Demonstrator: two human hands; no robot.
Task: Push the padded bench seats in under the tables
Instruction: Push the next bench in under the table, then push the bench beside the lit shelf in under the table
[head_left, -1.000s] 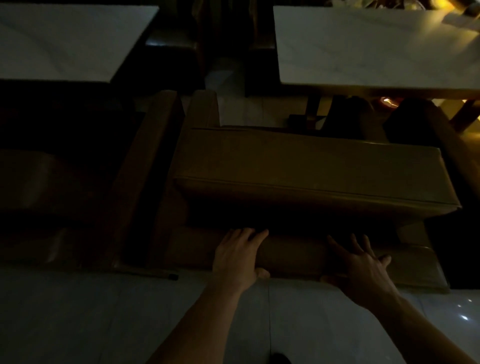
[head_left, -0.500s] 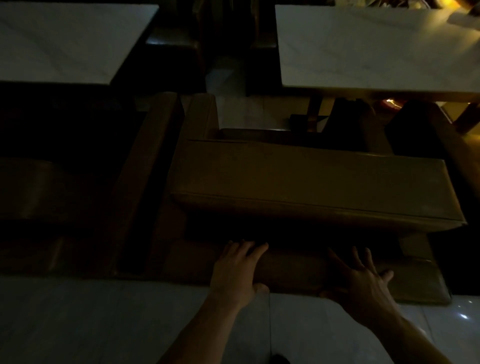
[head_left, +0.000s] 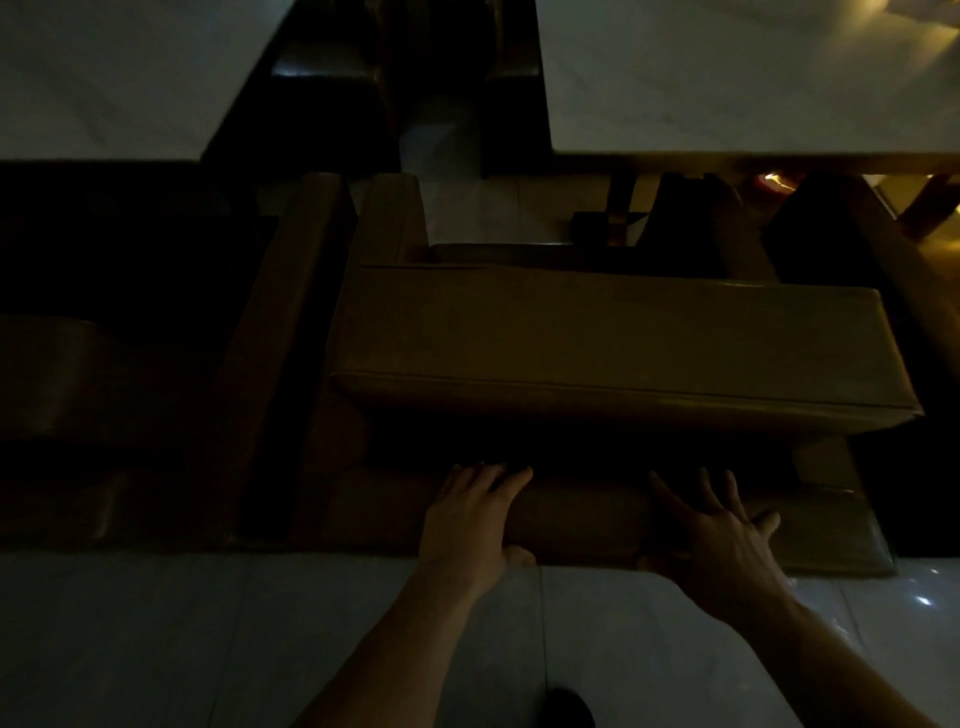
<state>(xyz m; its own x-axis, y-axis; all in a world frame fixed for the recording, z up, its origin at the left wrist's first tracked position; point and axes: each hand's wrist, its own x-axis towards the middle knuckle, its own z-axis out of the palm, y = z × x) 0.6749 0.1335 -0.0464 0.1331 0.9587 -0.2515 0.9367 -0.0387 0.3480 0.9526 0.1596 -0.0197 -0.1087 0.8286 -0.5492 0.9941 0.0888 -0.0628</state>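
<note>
A tan padded bench (head_left: 597, 332) stands crosswise in front of me, its thick upper cushion lit dimly. Below that cushion runs the bench's low padded edge (head_left: 582, 519) at floor level. My left hand (head_left: 472, 514) lies over this edge with the thumb tucked under it. My right hand (head_left: 722, 540) rests on the same edge further right, fingers spread and thumb below. Beyond the bench stands the right white marble table (head_left: 727, 78); the bench is short of it, not under the tabletop.
A second white table (head_left: 104, 78) is at the top left, with another dark padded bench (head_left: 291, 322) beside mine on the left. A table leg (head_left: 618, 208) and dark seats stand under the right table. Pale floor tiles (head_left: 156, 634) and my shoe (head_left: 563, 706) are nearest me.
Both hands stay on the bench's low edge. The view has shifted slightly; I cannot tell whether the bench itself has slid.
</note>
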